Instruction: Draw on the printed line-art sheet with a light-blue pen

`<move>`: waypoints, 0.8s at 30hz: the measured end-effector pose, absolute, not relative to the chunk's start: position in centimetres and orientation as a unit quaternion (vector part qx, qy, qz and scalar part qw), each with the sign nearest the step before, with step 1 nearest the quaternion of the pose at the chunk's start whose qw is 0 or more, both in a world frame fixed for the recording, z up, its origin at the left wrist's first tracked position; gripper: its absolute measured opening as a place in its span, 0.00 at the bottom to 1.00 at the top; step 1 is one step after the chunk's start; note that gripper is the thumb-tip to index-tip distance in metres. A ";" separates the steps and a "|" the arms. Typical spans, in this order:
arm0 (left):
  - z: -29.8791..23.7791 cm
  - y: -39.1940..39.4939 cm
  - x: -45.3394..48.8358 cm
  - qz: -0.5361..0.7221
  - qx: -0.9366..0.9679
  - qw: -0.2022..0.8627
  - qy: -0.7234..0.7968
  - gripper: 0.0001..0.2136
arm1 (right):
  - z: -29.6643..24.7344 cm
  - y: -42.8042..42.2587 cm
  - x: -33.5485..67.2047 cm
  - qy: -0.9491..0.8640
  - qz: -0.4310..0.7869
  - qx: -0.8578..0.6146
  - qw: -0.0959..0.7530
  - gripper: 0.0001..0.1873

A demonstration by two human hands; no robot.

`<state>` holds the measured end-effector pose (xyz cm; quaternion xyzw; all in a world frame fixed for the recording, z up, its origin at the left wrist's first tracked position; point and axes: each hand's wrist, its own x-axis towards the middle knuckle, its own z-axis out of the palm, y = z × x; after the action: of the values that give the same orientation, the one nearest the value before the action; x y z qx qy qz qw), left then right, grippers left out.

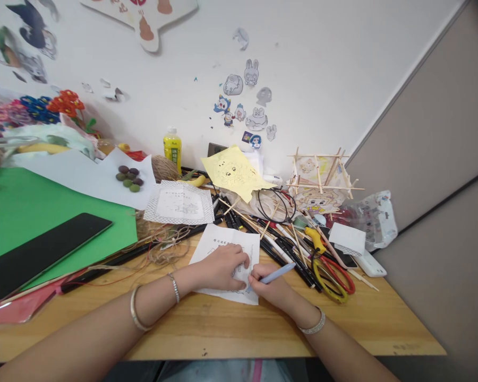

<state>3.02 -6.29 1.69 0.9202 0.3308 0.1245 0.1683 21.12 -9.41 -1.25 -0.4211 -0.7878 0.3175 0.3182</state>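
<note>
On the wooden table in front of me lies a white sheet of paper (pixel 245 236) with a line drawing and printed characters near its top. My left hand (pixel 223 266) rests on it, fingers and thumb apart, covering much of the drawing. A light blue pen (pixel 279 272) is gripped in my right hand (pixel 274 292) at the sheet's right edge. Its upper end points to the right, and my fingers hide the tip. Just behind is another printed sheet with a patterned border (pixel 179 203).
Loose black markers (pixel 276 253) and scissors (pixel 334 278) crowd the right side. Behind them are a stick frame (pixel 318 183) and yellow drawing paper (pixel 233 170). Left are green card (pixel 107 239), a black tablet-like slab (pixel 51 254) and twine (pixel 165 249). A yellow bottle (pixel 172 150) stands by the wall.
</note>
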 end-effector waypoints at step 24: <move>1.7 -6.3 3.0 0.123 0.921 0.167 0.330 0.17 | -1.4 -9.3 21.3 -0.794 0.293 -0.432 0.311 0.15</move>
<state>2.97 -6.30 1.69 0.9209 0.3298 0.1232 0.1674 21.28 -9.35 -1.37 -0.4320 -0.7941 0.2931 0.3113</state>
